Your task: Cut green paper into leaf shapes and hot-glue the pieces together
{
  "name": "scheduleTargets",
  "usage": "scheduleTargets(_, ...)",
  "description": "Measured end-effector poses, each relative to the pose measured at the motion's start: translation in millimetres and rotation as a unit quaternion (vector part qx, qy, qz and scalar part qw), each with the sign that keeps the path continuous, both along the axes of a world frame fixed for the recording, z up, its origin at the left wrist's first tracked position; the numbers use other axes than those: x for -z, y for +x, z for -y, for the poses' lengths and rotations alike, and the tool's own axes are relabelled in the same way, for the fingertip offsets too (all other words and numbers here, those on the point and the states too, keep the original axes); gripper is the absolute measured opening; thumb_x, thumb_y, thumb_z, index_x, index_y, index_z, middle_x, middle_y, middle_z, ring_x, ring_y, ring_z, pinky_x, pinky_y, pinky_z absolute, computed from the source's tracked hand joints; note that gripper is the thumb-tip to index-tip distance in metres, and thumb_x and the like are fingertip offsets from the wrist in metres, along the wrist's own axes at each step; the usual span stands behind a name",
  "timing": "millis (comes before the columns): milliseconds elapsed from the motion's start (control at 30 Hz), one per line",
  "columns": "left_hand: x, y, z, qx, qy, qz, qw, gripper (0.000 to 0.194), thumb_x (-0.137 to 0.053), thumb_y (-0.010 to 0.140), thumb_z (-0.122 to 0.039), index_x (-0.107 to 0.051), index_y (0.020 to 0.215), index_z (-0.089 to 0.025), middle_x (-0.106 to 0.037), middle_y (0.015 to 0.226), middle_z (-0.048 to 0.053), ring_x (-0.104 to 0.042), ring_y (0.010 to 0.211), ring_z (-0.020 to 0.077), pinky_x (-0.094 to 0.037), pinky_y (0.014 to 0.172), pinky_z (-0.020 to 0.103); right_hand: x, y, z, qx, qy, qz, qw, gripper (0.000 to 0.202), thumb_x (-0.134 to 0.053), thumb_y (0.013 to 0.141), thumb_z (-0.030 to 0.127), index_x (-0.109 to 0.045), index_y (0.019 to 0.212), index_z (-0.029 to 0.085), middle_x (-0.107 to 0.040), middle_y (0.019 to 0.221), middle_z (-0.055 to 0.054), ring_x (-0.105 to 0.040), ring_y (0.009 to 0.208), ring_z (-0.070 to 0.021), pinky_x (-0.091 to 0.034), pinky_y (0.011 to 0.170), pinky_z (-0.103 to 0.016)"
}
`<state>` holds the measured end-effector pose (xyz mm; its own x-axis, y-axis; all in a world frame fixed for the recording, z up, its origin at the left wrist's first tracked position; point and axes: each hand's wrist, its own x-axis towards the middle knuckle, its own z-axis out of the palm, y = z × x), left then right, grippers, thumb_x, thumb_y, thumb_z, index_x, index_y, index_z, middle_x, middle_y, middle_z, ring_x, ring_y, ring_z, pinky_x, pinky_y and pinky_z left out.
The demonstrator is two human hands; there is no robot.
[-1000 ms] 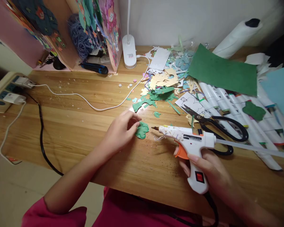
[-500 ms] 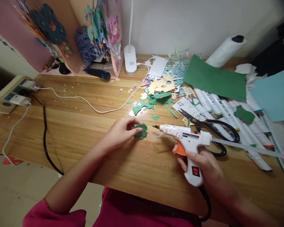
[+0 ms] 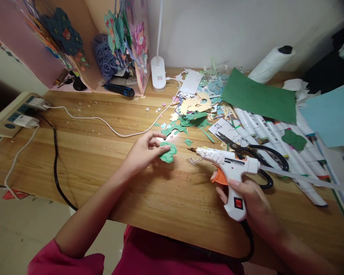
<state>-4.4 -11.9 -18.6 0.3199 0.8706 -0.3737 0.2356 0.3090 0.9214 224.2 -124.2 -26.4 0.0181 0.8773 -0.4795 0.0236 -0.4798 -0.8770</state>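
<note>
Between the thumb and fingers of my left hand (image 3: 145, 151) is a small green paper flower cutout (image 3: 168, 152), lifted off the desk with its face tilted to the light. My right hand (image 3: 250, 194) is wrapped round the handle of a white hot glue gun (image 3: 232, 168), fingers by its orange trigger. Its brown nozzle points left at the cutout, a short gap apart from it. Strands of glue dangle below the nozzle. A clear glue stick (image 3: 301, 178) juts from the gun's back. Black-handled scissors (image 3: 258, 152) lie just behind the gun.
Paper scraps (image 3: 195, 103) are heaped at the back middle. Several white markers (image 3: 306, 164) lie at right, with a green paper sheet (image 3: 259, 95) and another green cutout (image 3: 294, 139) on them. A white lamp (image 3: 158, 74), cable and power strip (image 3: 10, 114) stand behind and left.
My left hand has raised the green cutout and tipped it, so its face now catches the light. The glue gun has shifted slightly right, still in my right hand.
</note>
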Motion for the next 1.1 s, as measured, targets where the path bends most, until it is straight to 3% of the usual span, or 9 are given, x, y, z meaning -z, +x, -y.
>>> scheduleTargets(100, 0.9, 0.0, -1.6, -0.023, 0.028, -0.006, 0.999, 0.039, -0.069, 0.073, -0.036, -0.054, 0.102, -0.015, -0.064, 0.071, 0.000, -0.061, 0.059, 0.0125, -0.047, 0.052, 0.021, 0.8, 0.6, 0.4, 0.004, 0.001, 0.002, 1.000, 0.033, -0.048, 0.080, 0.049, -0.056, 0.076, 0.017, -0.054, 0.054, 0.001, -0.045, 0.045, -0.0111, -0.038, 0.044, -0.022)
scheduleTargets(167, 1.6, -1.3, -2.6, 0.002, 0.057, -0.026, 0.998, 0.033, -0.063, 0.079, -0.036, -0.055, 0.102, -0.015, -0.064, 0.071, 0.001, -0.061, 0.060, 0.0126, -0.046, 0.053, 0.021, 0.9, 0.9, 0.1, 0.000, 0.005, 0.006, 1.000, 0.033, -0.048, 0.081, 0.049, -0.056, 0.077, 0.017, -0.053, 0.053, 0.002, -0.044, 0.045, -0.0108, -0.037, 0.044, -0.022)
scheduleTargets(267, 2.2, -4.3, -4.0, 0.098, 0.135, -0.082, 0.983, 0.025, -0.053, 0.086, -0.034, -0.058, 0.103, -0.017, -0.065, 0.078, 0.002, -0.062, 0.071, 0.0145, -0.045, 0.061, 0.023, 0.8, 0.6, -0.4, -0.004, 0.005, 0.003, 1.000, 0.032, -0.048, 0.080, 0.048, -0.056, 0.077, 0.017, -0.053, 0.052, 0.002, -0.044, 0.044, -0.0110, -0.037, 0.043, -0.022)
scheduleTargets(367, 3.5, -3.6, -7.2, 0.230, 0.213, -0.145, 0.938, 0.021, -0.048, 0.089, -0.029, -0.060, 0.103, -0.019, -0.065, 0.087, 0.004, -0.060, 0.082, 0.0157, -0.044, 0.071, 0.026, -0.3, -0.9, 0.0, 0.006, 0.004, -0.001, 1.000, 0.029, -0.049, 0.080, 0.045, -0.056, 0.078, 0.017, -0.054, 0.054, 0.001, -0.046, 0.045, -0.0126, -0.038, 0.044, -0.024)
scheduleTargets(467, 6.8, 2.5, -12.1, 0.294, 0.271, -0.171, 0.900, 0.017, -0.050, 0.088, -0.024, -0.060, 0.101, -0.019, -0.063, 0.086, 0.003, -0.058, 0.081, 0.0154, -0.043, 0.072, 0.027, -2.2, -2.7, 1.4, -0.003, 0.020, 0.006, 1.000, 0.029, -0.047, 0.082, 0.045, -0.056, 0.076, 0.018, -0.052, 0.053, 0.001, -0.045, 0.045, -0.0136, -0.038, 0.044, -0.026)
scheduleTargets(667, 6.3, 6.6, -11.8, 0.243, 0.350, -0.188, 0.885, 0.018, -0.046, 0.091, -0.029, -0.058, 0.097, -0.018, -0.057, 0.103, 0.007, -0.054, 0.095, 0.0179, -0.042, 0.084, 0.031, -2.5, -3.9, 3.1, -0.011, 0.017, 0.002, 1.000, 0.030, -0.047, 0.082, 0.045, -0.057, 0.080, 0.017, -0.053, 0.052, 0.001, -0.045, 0.044, -0.0128, -0.038, 0.043, -0.024)
scheduleTargets(833, -1.4, -2.4, -0.6, 0.269, 0.346, -0.257, 0.861, 0.046, -0.069, 0.070, -0.047, -0.055, 0.104, -0.019, -0.055, 0.104, 0.008, -0.052, 0.097, 0.0243, -0.042, 0.082, 0.036, -2.6, -3.3, 2.0, 0.006, 0.017, 0.006, 1.000, 0.029, -0.050, 0.079, 0.046, -0.056, 0.078, 0.017, -0.054, 0.053, 0.001, -0.047, 0.045, -0.0129, -0.039, 0.042, -0.024)
scheduleTargets(1100, -2.5, -1.9, 0.0, 0.296, 0.371, -0.222, 0.851, 0.033, -0.059, 0.077, -0.019, -0.052, 0.109, -0.022, -0.059, 0.108, 0.005, -0.050, 0.105, 0.0215, -0.035, 0.095, 0.037, -4.3, -3.6, 1.5, -0.022, 0.031, 0.022, 0.999, 0.030, -0.046, 0.081, 0.046, -0.052, 0.067, 0.020, -0.052, 0.051, 0.000, -0.045, 0.044, -0.0142, -0.037, 0.042, -0.026)
